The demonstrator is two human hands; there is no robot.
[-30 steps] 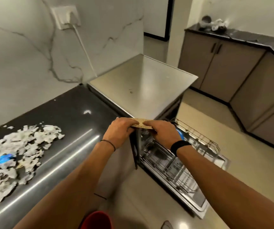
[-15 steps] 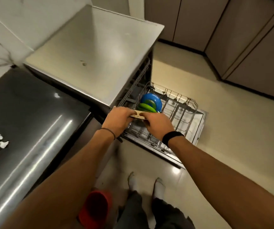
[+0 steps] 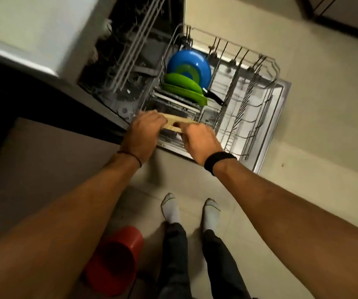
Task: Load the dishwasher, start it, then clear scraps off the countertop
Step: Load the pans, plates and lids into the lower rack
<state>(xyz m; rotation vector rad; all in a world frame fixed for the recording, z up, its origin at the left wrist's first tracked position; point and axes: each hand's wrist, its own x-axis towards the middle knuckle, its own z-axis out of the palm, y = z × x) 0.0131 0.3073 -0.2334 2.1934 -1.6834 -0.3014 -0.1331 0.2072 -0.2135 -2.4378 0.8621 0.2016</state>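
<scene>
While a red bucket (image 3: 117, 260) sits on the floor beside the person's socked feet (image 3: 170, 209), the left hand (image 3: 145, 130) and right hand (image 3: 199, 137) each grip one end of a wooden board (image 3: 180, 121), fingers curled round its edges. Light tan, thin and flat, it hangs over the near corner of the pulled-out lower rack (image 3: 257, 117). Beyond it, green plates (image 3: 184, 87) stand on edge just before a blue pan (image 3: 191, 65) with a black handle, by the open dishwasher (image 3: 130, 61).
</scene>
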